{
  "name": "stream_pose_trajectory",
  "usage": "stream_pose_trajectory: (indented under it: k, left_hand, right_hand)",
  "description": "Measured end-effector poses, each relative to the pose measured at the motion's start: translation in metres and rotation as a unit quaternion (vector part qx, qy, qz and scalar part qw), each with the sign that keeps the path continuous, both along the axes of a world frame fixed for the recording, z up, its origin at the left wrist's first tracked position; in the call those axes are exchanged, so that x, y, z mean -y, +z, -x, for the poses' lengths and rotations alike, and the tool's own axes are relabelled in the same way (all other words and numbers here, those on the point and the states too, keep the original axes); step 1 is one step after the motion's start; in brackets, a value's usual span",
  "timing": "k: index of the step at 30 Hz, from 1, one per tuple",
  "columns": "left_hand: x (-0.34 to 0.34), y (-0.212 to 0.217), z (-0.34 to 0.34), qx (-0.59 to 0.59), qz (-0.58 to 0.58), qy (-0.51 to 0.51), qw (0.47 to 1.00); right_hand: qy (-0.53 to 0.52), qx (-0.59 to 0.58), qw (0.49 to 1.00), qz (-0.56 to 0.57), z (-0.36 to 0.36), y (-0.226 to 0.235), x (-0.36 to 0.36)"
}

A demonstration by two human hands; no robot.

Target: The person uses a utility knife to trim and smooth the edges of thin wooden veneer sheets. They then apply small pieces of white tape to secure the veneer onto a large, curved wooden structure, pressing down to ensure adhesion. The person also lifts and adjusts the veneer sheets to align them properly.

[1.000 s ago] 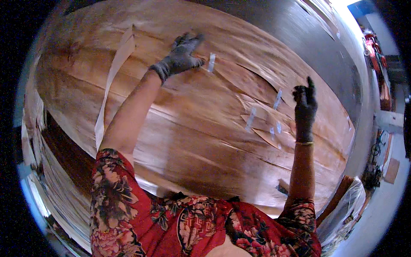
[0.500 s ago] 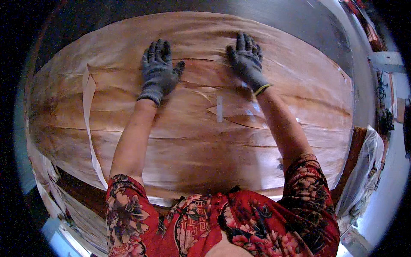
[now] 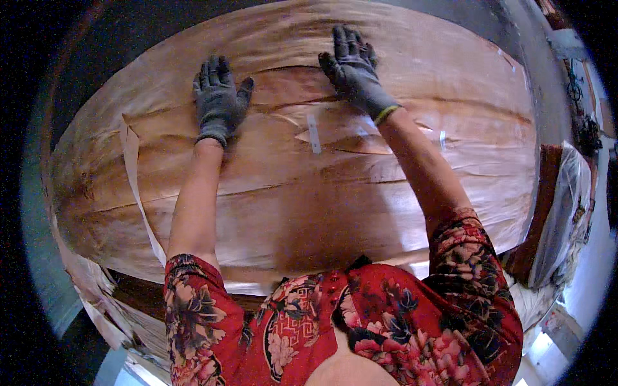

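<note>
On the counter, across the wide veneer sheet: press left hand and right hand flat, fingers spread, grasping nothing (evenly, beside the splits), avoiding the tape strip.

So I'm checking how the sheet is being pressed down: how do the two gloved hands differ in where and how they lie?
The left hand lies nearer the sheet's left end, fingers pointing straight away; the right hand reaches farther across the veneer sheet and angles leftward. The left hand sits clear of the tape strip, while the right hand's wrist is close above it. Both wear grey gloves and lie flat, palms down, fingers spread.
</note>
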State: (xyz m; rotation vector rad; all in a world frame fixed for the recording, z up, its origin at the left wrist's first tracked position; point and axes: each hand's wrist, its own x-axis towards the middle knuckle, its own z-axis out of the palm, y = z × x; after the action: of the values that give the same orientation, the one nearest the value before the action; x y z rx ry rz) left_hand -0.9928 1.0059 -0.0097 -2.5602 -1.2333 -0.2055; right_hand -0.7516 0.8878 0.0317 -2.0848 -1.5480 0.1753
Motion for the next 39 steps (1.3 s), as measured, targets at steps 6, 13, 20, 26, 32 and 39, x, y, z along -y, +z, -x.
stream_pose_trajectory:
  k: [6,13,20,26,32,39]
  left_hand:
    - [-0.006,-0.008,0.003,0.01,0.014,-0.003,1.0]
    - [-0.005,-0.011,0.004,0.007,0.024,-0.006,1.0]
    - [-0.013,-0.014,0.014,0.058,-0.011,-0.057,0.997]
    - [-0.018,-0.005,0.014,0.098,0.035,0.005,0.995]
    - [0.112,0.023,-0.012,0.284,0.047,-0.258,0.922]
    - [0.171,0.018,-0.028,0.052,0.203,-0.214,0.954]
  right_hand:
    - [0.102,0.128,0.987,-0.001,0.061,-0.012,0.079]
    - [0.038,0.04,0.998,-0.023,-0.011,-0.008,0.117]
    - [-0.142,0.219,0.965,0.037,-0.093,-0.033,0.176]
    - [-0.132,0.135,0.982,0.004,-0.087,-0.028,0.165]
    - [-0.062,0.154,0.986,0.01,-0.044,0.012,0.237]
    - [-0.136,0.193,0.97,0.054,-0.006,-0.002,0.287]
